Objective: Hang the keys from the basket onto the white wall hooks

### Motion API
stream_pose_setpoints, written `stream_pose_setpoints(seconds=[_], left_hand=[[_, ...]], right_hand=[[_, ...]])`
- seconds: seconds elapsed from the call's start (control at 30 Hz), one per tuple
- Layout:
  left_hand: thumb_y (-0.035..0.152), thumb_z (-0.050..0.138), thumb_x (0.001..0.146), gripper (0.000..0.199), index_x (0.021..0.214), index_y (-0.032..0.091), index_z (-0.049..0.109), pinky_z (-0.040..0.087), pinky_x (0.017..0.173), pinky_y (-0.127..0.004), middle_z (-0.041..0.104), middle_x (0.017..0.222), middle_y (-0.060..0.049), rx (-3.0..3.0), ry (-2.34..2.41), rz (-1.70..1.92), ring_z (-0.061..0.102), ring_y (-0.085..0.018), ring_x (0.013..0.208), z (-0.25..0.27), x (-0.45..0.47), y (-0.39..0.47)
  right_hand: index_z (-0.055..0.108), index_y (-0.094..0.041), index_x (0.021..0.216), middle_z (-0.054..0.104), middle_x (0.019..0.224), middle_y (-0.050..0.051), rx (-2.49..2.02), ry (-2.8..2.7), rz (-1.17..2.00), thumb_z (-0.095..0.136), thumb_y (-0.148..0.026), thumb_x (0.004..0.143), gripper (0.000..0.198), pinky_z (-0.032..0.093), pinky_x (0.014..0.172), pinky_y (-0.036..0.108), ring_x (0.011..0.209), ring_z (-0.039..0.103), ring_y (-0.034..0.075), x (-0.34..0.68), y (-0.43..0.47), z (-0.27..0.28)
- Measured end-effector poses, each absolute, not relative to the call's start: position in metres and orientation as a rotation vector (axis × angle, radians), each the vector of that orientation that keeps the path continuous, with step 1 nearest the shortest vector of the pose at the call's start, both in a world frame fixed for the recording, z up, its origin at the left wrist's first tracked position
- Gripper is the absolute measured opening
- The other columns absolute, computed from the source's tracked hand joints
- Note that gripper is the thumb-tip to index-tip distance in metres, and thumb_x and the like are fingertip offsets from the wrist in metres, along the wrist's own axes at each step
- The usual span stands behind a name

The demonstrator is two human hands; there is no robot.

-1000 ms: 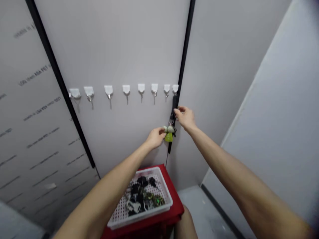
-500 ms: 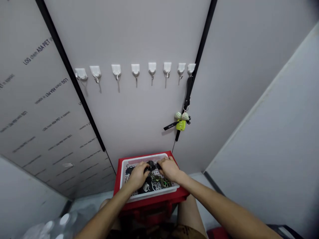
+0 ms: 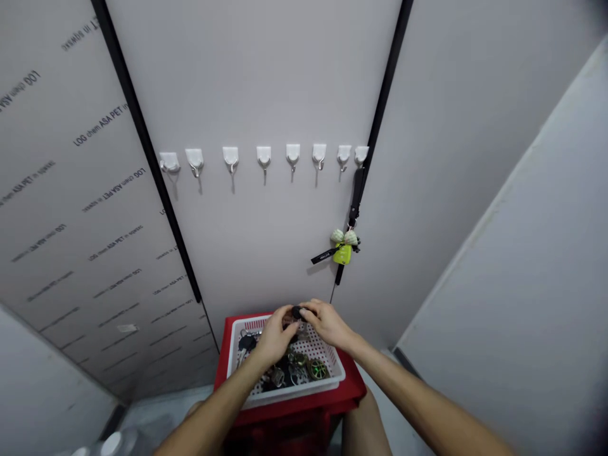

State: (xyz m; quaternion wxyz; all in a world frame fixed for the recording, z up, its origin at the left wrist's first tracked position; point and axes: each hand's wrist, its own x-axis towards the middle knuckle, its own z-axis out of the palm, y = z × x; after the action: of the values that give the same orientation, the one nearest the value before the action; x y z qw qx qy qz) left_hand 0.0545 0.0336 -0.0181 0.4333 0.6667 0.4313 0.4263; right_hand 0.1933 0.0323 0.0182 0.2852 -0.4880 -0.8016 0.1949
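Note:
Above the far side of a white plastic basket (image 3: 259, 398), both my hands are closed round a black keychain (image 3: 297, 311), mostly covered by my fingers. My left hand (image 3: 275, 335) grips it from the left with bent fingers and thumb. From the other side my right hand (image 3: 329, 323) pinches its dark end. Beneath them, the basket holds a jumble of keychains, among them a round green-and-gold one (image 3: 317, 368) and silver rings (image 3: 297, 375). A dark keychain (image 3: 247, 342) lies by the basket's left wall.
The basket stands on a red box (image 3: 351, 392) close to a grey wall panel. Several white hooks (image 3: 264, 156) run in a row across it. From the rightmost hook hangs a black-strapped keychain with a bow and yellow-green charm (image 3: 342, 254). Bottles (image 3: 112, 444) stand lower left.
My hands have come up from among the keychains and drawn together, lifting the black keychain to the basket's far edge. The camera view has tilted slightly upward.

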Motion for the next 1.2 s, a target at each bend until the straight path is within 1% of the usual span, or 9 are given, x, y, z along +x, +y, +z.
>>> stream_pose_setpoints(seconds=[0.1, 0.2, 0.3, 0.4, 0.47, 0.57, 0.67, 0.97, 1.2], left_hand=[[0.015, 0.048, 0.059, 0.032, 0.091, 0.014, 0.045, 0.035, 0.079, -0.026, 0.054, 0.095, -0.006, 1.366, 0.819, 1.121, 0.048, -0.013, 0.087, -0.008, 0.068, 0.039], [0.020, 0.049, 0.059, 0.026, 0.084, 0.012, 0.049, 0.039, 0.066, -0.024, 0.058, 0.078, -0.003, 1.252, 0.752, 1.114, 0.052, -0.012, 0.070, 0.002, 0.077, 0.043], [0.024, 0.048, 0.061, 0.018, 0.073, 0.011, 0.051, 0.038, 0.052, -0.021, 0.052, 0.053, 0.003, 1.256, 0.818, 1.112, 0.046, -0.008, 0.048, 0.011, 0.079, 0.047], [0.022, 0.043, 0.064, 0.013, 0.067, 0.011, 0.050, 0.037, 0.049, -0.020, 0.046, 0.045, 0.005, 1.282, 0.883, 1.106, 0.043, -0.006, 0.043, 0.019, 0.077, 0.054], [0.020, 0.040, 0.066, 0.014, 0.071, 0.011, 0.049, 0.039, 0.054, -0.022, 0.049, 0.050, 0.003, 1.329, 0.933, 1.094, 0.046, -0.007, 0.047, 0.026, 0.076, 0.059], [0.017, 0.041, 0.065, 0.019, 0.082, 0.011, 0.047, 0.039, 0.068, -0.025, 0.055, 0.071, -0.004, 1.480, 1.033, 1.180, 0.051, -0.010, 0.067, 0.040, 0.079, 0.065], [0.016, 0.044, 0.064, 0.024, 0.087, 0.012, 0.046, 0.036, 0.076, -0.026, 0.053, 0.090, -0.007, 1.691, 1.039, 1.300, 0.048, -0.013, 0.084, 0.064, 0.088, 0.067], [0.015, 0.042, 0.065, 0.032, 0.097, 0.014, 0.044, 0.036, 0.078, -0.027, 0.051, 0.099, -0.006, 2.022, 0.901, 1.427, 0.046, -0.013, 0.089, 0.162, 0.127, 0.076], [0.013, 0.043, 0.065, 0.035, 0.100, 0.012, 0.043, 0.036, 0.078, -0.030, 0.050, 0.102, -0.008, 2.099, 1.001, 1.404, 0.046, -0.016, 0.090, 0.203, 0.142, 0.085]], right_hand=[[0.056, -0.016, 0.083, 0.055, 0.069, 0.005, -1.299, -2.089, 0.500, 0.034, -0.025, 0.072, 0.026, 0.036, 0.063, 0.025, 0.067, 0.048, 0.013, 0.190, 0.033, 0.026], [0.052, -0.015, 0.089, 0.053, 0.061, 0.001, -1.333, -1.918, 0.552, 0.038, -0.025, 0.070, 0.026, 0.037, 0.056, 0.023, 0.057, 0.047, 0.011, 0.190, 0.038, 0.029], [0.053, -0.014, 0.077, 0.049, 0.055, -0.001, -1.351, -1.812, 0.525, 0.040, -0.025, 0.069, 0.019, 0.035, 0.050, 0.021, 0.050, 0.044, 0.009, 0.193, 0.043, 0.034], [0.053, -0.014, 0.063, 0.050, 0.061, 0.001, -1.301, -1.841, 0.358, 0.043, -0.024, 0.067, 0.014, 0.035, 0.054, 0.021, 0.057, 0.045, 0.009, 0.200, 0.046, 0.046], [0.055, -0.015, 0.061, 0.050, 0.062, 0.001, -1.290, -1.858, 0.263, 0.045, -0.023, 0.066, 0.014, 0.035, 0.056, 0.021, 0.060, 0.045, 0.010, 0.204, 0.047, 0.059], [0.057, -0.015, 0.061, 0.052, 0.060, 0.002, -1.285, -1.863, 0.201, 0.046, -0.023, 0.065, 0.014, 0.036, 0.056, 0.021, 0.059, 0.046, 0.010, 0.210, 0.051, 0.084], [0.057, -0.015, 0.059, 0.053, 0.060, 0.002, -1.245, -1.838, 0.128, 0.047, -0.023, 0.064, 0.014, 0.036, 0.058, 0.022, 0.060, 0.047, 0.010, 0.218, 0.057, 0.113], [0.054, -0.012, 0.062, 0.047, 0.046, -0.003, -1.155, -1.350, 0.420, 0.050, -0.026, 0.058, 0.015, 0.035, 0.037, 0.018, 0.038, 0.040, 0.005, 0.236, 0.092, 0.202], [0.053, -0.012, 0.063, 0.048, 0.047, -0.002, -1.142, -1.167, 0.228, 0.049, -0.020, 0.057, 0.010, 0.038, 0.036, 0.018, 0.037, 0.043, 0.006, 0.245, 0.123, 0.234]])
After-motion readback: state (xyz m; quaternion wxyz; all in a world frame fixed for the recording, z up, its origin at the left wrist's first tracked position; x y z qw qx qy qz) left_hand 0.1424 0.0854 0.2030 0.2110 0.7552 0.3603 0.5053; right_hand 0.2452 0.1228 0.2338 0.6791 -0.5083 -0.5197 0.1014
